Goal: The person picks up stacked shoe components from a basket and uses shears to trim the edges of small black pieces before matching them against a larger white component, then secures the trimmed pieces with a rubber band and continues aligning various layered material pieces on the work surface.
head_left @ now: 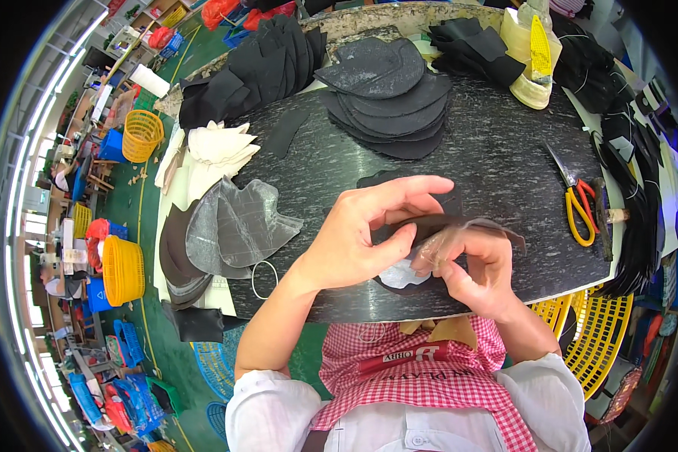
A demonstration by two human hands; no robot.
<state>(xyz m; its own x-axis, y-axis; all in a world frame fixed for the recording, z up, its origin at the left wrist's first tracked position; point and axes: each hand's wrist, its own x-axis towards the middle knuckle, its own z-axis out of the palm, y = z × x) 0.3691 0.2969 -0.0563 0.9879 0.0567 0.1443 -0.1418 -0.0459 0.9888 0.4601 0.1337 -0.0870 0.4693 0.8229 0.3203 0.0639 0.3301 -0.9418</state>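
Over the near part of the dark work board, both hands hold a thin, curved dark piece of sheet material (438,220). My left hand (365,237) is closed around its left part, thumb on the near side and index finger extended above it. My right hand (478,271) pinches the piece from the right, fingers curled. A see-through, film-like layer (448,242) shows against the right fingers; I cannot tell whether it is attached. Under the hands lies a dark piece with a whitish face (403,275), partly hidden.
Black rounded pieces (388,71) are stacked at the far middle. Cream pieces (218,154) and grey-coated pieces (237,226) lie left, near a white ring (264,279). Scissors (576,200) and a wooden-handled tool (617,215) lie right. A whitish container (531,90) stands far right.
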